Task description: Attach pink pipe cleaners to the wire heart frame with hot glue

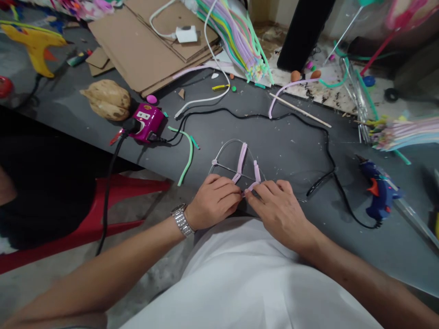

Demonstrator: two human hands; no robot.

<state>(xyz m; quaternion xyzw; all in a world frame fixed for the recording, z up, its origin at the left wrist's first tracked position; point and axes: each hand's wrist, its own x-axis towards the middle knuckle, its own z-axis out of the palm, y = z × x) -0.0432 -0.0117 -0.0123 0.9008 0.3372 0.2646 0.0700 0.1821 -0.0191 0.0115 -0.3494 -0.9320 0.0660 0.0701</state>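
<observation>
A round wire frame with a crossbar lies at the near edge of the grey table. Lilac pipe cleaner is wrapped on parts of it, and another lilac length shows at its right. My left hand, with a metal watch on the wrist, is closed on the lilac pipe cleaner at the frame's near side. Just beside it my right hand pinches the same pipe cleaner, fingers bent. The fingertips of both hands nearly meet, and they hide the near part of the frame.
A blue glue gun lies at right, a yellow one at far left. A magenta power socket with black cables sits left of centre. Cardboard sheets and bundled pipe cleaners are behind. A person sits left on a red chair.
</observation>
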